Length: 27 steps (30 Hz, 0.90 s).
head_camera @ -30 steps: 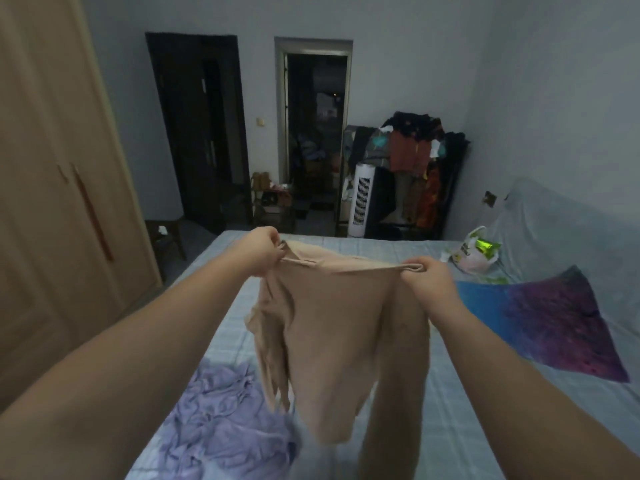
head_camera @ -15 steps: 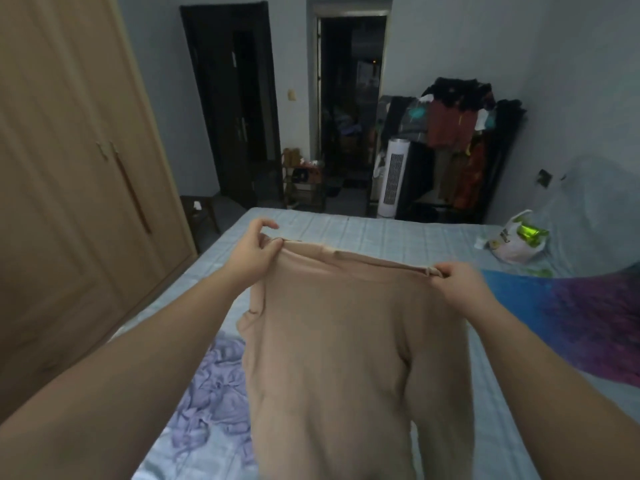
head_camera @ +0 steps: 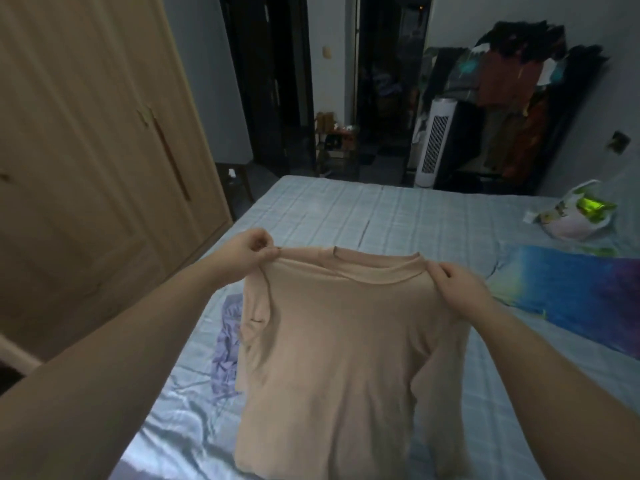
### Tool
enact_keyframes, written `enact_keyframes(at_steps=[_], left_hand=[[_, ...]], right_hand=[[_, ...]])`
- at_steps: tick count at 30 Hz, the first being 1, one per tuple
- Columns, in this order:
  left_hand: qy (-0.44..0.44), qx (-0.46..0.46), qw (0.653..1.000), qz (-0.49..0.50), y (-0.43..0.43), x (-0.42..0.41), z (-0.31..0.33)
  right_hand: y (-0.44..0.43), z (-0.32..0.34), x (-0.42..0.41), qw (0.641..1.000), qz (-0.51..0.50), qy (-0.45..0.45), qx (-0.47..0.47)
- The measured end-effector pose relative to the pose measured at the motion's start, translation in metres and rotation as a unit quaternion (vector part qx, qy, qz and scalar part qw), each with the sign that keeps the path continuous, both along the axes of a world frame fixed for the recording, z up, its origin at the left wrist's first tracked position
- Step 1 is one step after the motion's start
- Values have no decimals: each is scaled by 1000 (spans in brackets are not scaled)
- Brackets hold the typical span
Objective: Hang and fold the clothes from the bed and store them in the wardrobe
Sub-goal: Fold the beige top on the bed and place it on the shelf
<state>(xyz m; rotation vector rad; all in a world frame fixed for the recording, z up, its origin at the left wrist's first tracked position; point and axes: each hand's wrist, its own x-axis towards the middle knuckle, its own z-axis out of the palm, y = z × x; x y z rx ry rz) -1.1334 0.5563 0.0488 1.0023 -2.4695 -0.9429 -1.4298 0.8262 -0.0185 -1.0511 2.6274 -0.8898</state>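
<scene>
A beige long-sleeved top (head_camera: pixel 332 348) hangs spread out in front of me above the bed (head_camera: pixel 346 209). My left hand (head_camera: pixel 247 252) pinches its left shoulder and my right hand (head_camera: pixel 457 289) pinches its right shoulder, with the round collar between them. Both sleeves droop down at the sides. A crumpled lilac garment (head_camera: pixel 225 341) lies on the sheet, partly hidden behind the top. The wooden wardrobe (head_camera: pixel 86 150) stands on the left with its doors closed.
A blue and purple cloth (head_camera: pixel 575 299) lies on the bed's right side, with a white and green plastic bag (head_camera: pixel 575 216) beyond it. Past the bed's foot are a white tower fan (head_camera: pixel 434 143), a loaded clothes rack (head_camera: pixel 519 84) and two dark doorways.
The top has gone from bunched and twisted to spread flat with its collar showing. My hands have moved further apart and lower. The camera has tilted down and to the left.
</scene>
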Motion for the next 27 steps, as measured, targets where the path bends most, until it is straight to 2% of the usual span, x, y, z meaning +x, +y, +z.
enact_keyframes(at_steps=[2,5,8,13,16,21,23,25,27], left_hand=[[-43,8,998,-40,-1,7,9],[-144,-26,987,-68,0,15,22],[-71,-10,996,-56,1,27,35],[85,132,981,-115,11,59,62],[125,119,979,-107,22,69,80],[83,42,989,-116,36,83,101],[81,19,991,-106,43,88,101],[130,28,986,-101,45,93,99],[190,80,972,-108,45,98,98]], right_hand=[[0,14,7,999,44,-7,-23],[8,40,17,996,87,-11,4],[25,62,27,997,74,28,2],[49,88,59,987,-25,18,-158],[55,106,80,971,-79,45,-222],[77,142,115,956,-67,228,-170],[88,152,123,953,-52,262,-145],[100,157,125,946,-71,289,-129],[111,159,127,939,-104,303,-127]])
